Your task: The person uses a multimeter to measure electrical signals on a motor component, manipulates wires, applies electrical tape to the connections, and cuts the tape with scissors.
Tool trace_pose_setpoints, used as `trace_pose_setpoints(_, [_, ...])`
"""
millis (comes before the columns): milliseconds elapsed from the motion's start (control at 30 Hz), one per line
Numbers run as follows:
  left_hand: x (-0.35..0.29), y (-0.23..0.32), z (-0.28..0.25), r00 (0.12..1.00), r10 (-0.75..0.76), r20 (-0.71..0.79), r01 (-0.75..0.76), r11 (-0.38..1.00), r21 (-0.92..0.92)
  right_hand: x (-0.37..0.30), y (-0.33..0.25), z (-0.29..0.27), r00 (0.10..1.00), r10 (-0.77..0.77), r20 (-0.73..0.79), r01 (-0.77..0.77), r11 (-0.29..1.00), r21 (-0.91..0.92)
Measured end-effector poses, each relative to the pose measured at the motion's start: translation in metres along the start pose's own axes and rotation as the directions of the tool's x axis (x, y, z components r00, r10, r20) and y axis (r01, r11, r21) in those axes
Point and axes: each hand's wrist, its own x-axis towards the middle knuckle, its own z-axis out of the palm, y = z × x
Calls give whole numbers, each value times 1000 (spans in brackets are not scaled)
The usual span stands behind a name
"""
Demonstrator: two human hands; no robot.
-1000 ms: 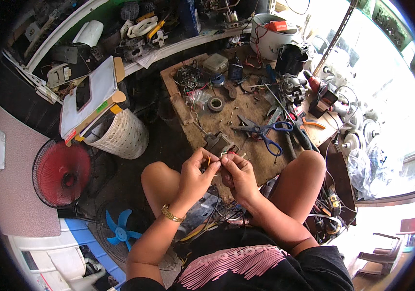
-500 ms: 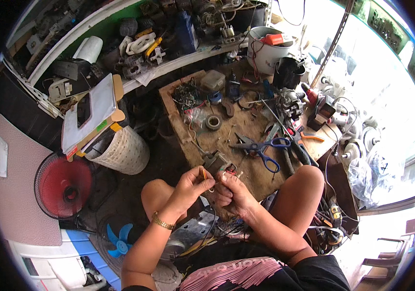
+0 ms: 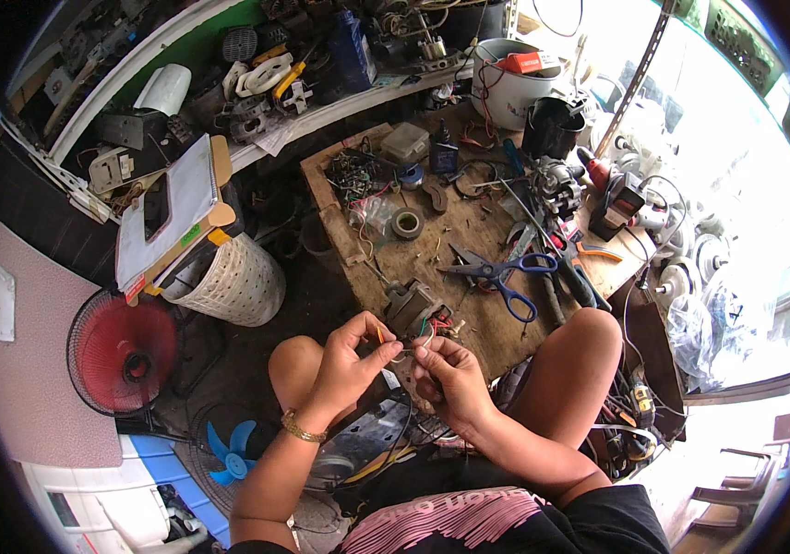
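Note:
Both hands meet over the near edge of the wooden bench, fingertips almost touching. My left hand [image 3: 355, 360] is closed in a pinch on thin wires, with an orange wire [image 3: 379, 333] showing above its fingers. Thumb and forefinger of my right hand [image 3: 455, 377] pinch a thin white wire [image 3: 429, 338]. Just beyond them sits a small electric motor [image 3: 413, 307], with green, red and white leads coming off its near right side. The wire ends between the fingertips are too small to make out.
On the bench [image 3: 395, 263] lie blue-handled scissors [image 3: 503, 277], a tape roll [image 3: 407, 222], pliers [image 3: 589, 277] and a glue bottle [image 3: 445, 152]. A white basket [image 3: 233, 282], a red fan [image 3: 127, 355] and a blue fan blade [image 3: 231, 452] stand left. A grey bucket [image 3: 510, 88] is far right.
My right hand has opened its curled fingers somewhat and shifted its pinch along the wire. The green and white leads show more plainly. My left hand keeps its pinch, moved slightly left.

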Motion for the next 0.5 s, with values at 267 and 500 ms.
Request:
trace_pose_setpoints(267, [98,-19,-29,995,34,95,-47,989,140,15,19,-14,984,-112,142,112,994,9])
trace_pose_setpoints(500, [189,-68,-5,824,392,409,-497,154,854,21,24,-14,971,-208,121,210,978,-8])
